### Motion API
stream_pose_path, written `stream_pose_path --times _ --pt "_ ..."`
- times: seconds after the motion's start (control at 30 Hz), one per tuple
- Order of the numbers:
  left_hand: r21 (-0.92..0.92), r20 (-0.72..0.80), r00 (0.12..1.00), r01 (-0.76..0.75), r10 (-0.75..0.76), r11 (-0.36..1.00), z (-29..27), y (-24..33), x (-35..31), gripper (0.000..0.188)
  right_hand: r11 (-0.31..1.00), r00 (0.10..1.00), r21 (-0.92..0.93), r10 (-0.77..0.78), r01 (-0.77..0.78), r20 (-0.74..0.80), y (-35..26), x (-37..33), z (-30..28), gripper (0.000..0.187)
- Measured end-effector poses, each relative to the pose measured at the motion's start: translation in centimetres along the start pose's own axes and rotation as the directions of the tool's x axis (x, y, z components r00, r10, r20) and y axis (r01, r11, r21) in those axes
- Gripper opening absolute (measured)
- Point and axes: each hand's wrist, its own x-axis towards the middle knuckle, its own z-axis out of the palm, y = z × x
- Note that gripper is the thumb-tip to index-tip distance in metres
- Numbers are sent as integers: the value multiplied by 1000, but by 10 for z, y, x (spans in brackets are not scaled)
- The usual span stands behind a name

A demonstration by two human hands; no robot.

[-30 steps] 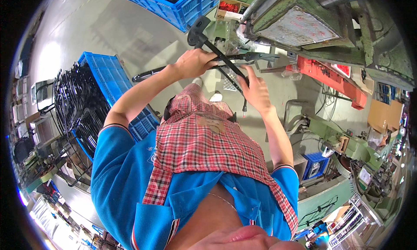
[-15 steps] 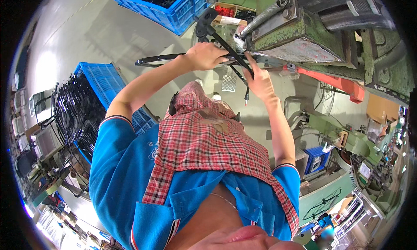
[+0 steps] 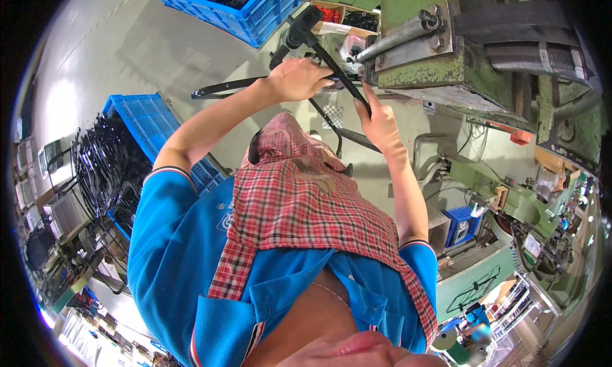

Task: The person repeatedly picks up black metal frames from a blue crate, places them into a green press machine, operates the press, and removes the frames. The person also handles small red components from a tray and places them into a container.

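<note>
A black tubular frame (image 3: 336, 69) with a plastic joint at its upper left end is between my two hands, close to the green machine (image 3: 421, 73). My left hand (image 3: 298, 79) grips it below the joint, fingers curled round the bars. Along the slanting bar, my right hand (image 3: 381, 121) is closed, its index finger pointing up toward the machine's lower edge. A long black arm of the frame reaches out to the left past my left wrist. Thinner black bars hang below, partly behind my right hand. Whether the frame touches the machine cannot be made out.
A blue crate (image 3: 143, 121) full of black bent parts stands at my left. Another blue crate (image 3: 258, 16) with dark parts lies ahead. Beyond the frame, a parts box (image 3: 344, 17) holds red and black pieces. More green machinery (image 3: 484, 182) stands to the right.
The frame has turned a little and its joint has shifted up; a dark bar now shows below my right hand. The green machine appears larger in view. Both hands keep their grip.
</note>
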Motion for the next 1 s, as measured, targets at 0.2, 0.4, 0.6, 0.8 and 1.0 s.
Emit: stream_pose_path --times 0.2,0.4,0.6,0.8,1.0 --pt "-38 18 1000 17 -16 999 7 -3 -1 29 1000 1000 -12 13 -13 7 6 -2 6 36" --pt "-17 118 991 59 -56 998 38 -33 4 28 995 992 10 98 -99 85 16 6 24 35" --pt "73 31 998 -63 61 995 14 -30 0 29 990 980 20 134 -139 150 28 1 35 56" --pt "102 -7 1000 -26 27 994 -34 -53 125 12 995 996 -47 -81 82 30 37 0 38 58" --pt "371 109 983 -177 147 911 23 -71 242 16 987 997 -142 -79 76 -15 37 -4 37 56"
